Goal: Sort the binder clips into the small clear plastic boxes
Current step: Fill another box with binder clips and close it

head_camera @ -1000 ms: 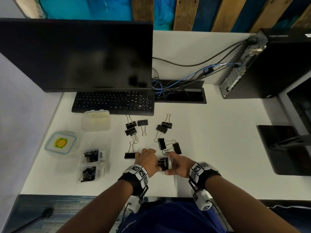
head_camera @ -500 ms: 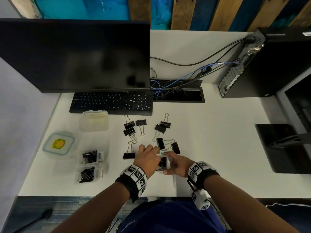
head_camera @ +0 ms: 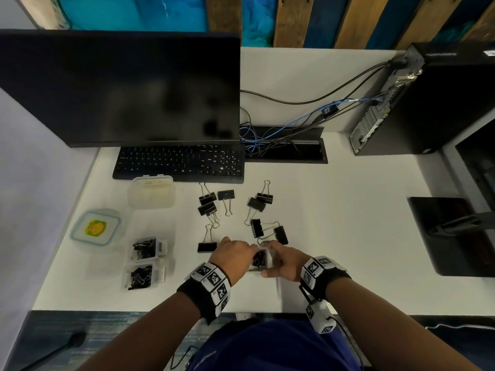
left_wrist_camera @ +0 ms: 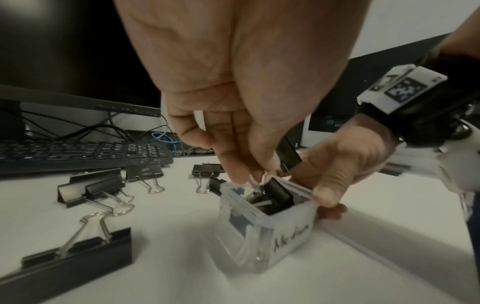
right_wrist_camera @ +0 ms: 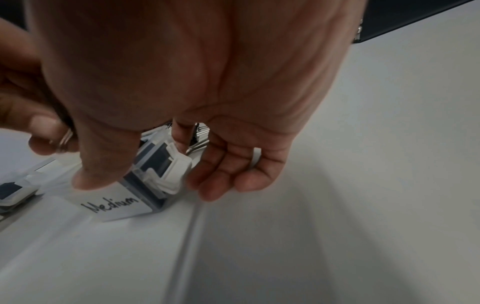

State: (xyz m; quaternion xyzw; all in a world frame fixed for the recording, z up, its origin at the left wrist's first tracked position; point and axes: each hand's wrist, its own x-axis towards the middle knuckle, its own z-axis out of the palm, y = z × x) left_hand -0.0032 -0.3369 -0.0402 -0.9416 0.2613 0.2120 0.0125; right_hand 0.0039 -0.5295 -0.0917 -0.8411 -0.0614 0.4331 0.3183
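While the right hand (head_camera: pixel 284 265) steadies the box (left_wrist_camera: pixel 270 230), left fingers (left_wrist_camera: pixel 233 164) pinch a clip (left_wrist_camera: pixel 276 194).

Black binder clips (head_camera: pixel 207 247) with silver wire handles lie on the white tabletop (head_camera: pixel 348 223); the clear box (left_wrist_camera: pixel 267 232) bears a white label handwritten "Medium" in black. Near the left edge, a clear container (head_camera: pixel 95 228) has a blue-rimmed lid with a yellow-green sticker. Both wristbands (head_camera: pixel 211 283) show black-and-white square markers.
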